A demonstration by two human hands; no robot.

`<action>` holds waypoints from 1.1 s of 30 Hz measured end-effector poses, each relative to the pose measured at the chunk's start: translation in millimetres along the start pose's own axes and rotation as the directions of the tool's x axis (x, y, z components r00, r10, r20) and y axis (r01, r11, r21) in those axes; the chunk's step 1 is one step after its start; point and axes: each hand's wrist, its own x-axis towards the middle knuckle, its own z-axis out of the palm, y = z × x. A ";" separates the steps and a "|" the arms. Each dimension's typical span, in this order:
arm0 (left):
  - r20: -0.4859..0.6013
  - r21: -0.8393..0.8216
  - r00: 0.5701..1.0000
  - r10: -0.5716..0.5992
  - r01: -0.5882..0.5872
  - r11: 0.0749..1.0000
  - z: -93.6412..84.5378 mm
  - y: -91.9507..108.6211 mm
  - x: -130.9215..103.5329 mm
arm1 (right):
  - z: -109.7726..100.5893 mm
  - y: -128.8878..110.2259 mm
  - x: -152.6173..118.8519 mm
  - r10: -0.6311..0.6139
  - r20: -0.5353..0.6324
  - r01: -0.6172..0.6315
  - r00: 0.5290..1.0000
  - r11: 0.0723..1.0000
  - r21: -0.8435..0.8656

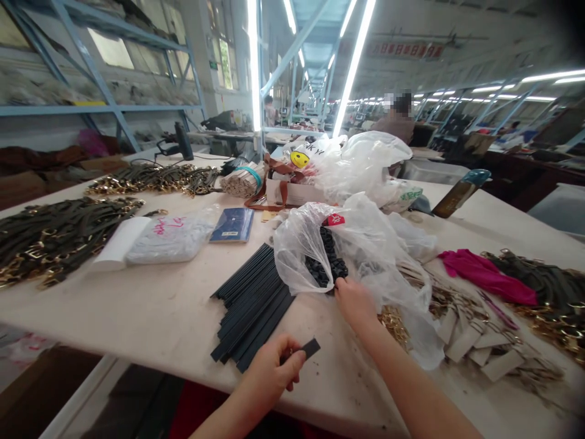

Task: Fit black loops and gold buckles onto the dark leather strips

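Near the table's front edge, my left hand is closed on a dark strap, whose short flat end sticks out past the thumb. Just left of it lies a fanned stack of dark straps. My right hand reaches to the mouth of a clear plastic bag holding many small black pieces. Its fingers are closed at the bag's lower edge, against the black pieces; what they grip, if anything, is hidden.
A blue booklet and a wrapped white packet lie behind the stack. Dark straps with gold hardware are heaped at left. Beige straps, a magenta cloth and a bottle are at right. A person is in the background.
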 end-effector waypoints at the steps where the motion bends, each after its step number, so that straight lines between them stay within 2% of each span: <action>1: -0.013 0.008 1.000 0.006 -0.005 1.000 -1.2 0.5 -1.3 | -0.5 0.3 -2.9 -0.006 -0.008 0.007 1.000 1.000 0.017; 5: -0.066 0.054 0.996 0.057 -0.053 0.997 -3.5 10.1 -5.2 | -10.8 -7.3 -24.4 -0.007 -0.015 0.010 1.000 0.989 0.146; 7: -0.089 0.079 0.991 0.098 -0.091 0.993 -2.7 18.3 -6.9 | -16.4 -19.3 -40.7 -0.006 0.028 -0.003 1.000 0.954 0.299; 8: -0.100 0.101 0.987 0.123 -0.113 0.988 -2.2 22.6 -8.1 | -18.6 -26.8 -49.6 0.000 0.079 -0.033 0.997 0.907 0.419; 9: -0.113 0.133 0.982 0.151 -0.135 0.982 -1.9 26.6 -9.5 | -20.4 -34.7 -58.6 0.009 0.146 -0.090 0.989 0.827 0.555; 11: -0.153 0.227 0.967 0.205 -0.168 0.959 -2.3 32.8 -13.2 | -23.1 -49.4 -75.0 0.020 0.307 -0.258 0.952 0.593 0.763; 13: -0.200 0.329 0.947 0.253 -0.178 0.927 -4.1 35.8 -17.4 | -24.4 -59.8 -87.2 0.023 0.432 -0.407 0.902 0.387 0.828; 15: -0.234 0.392 0.931 0.279 -0.172 0.904 -6.2 35.8 -21.5 | -24.3 -64.8 -94.7 0.015 0.507 -0.493 0.862 0.255 0.832; 17: -0.244 0.413 0.925 0.291 -0.172 0.894 -7.5 33.8 -25.0 | -23.1 -65.8 -98.7 0.001 0.531 -0.521 0.847 0.192 0.832; 20: -0.214 0.438 0.933 0.289 -0.173 0.882 -7.1 29.3 -28.4 | -21.0 -64.3 -102.0 0.005 0.479 -0.469 0.878 0.213 0.857; 23: -0.208 0.450 0.941 0.266 -0.149 0.881 -5.7 25.4 -29.3 | -19.2 -62.2 -105.7 0.020 0.385 -0.370 0.923 0.330 0.869; 26: -0.178 0.381 0.962 0.206 -0.126 0.916 -5.1 22.9 -27.6 | -15.8 -59.9 -110.1 0.038 0.315 -0.301 0.948 0.426 0.853; 28: -0.114 0.283 0.985 0.129 -0.092 0.955 -5.1 21.8 -25.3 | -12.4 -58.5 -112.5 0.051 0.313 -0.303 0.948 0.435 0.848; 30: -0.061 0.196 0.997 0.057 -0.044 0.980 -5.3 21.4 -23.1 | -9.4 -57.8 -114.0 0.023 0.368 -0.343 0.930 0.419 0.840; 33: -0.042 0.150 0.999 0.033 -0.027 0.988 -6.3 22.9 -23.0 | -7.7 -58.1 -114.8 -0.039 0.462 -0.415 0.886 0.378 0.827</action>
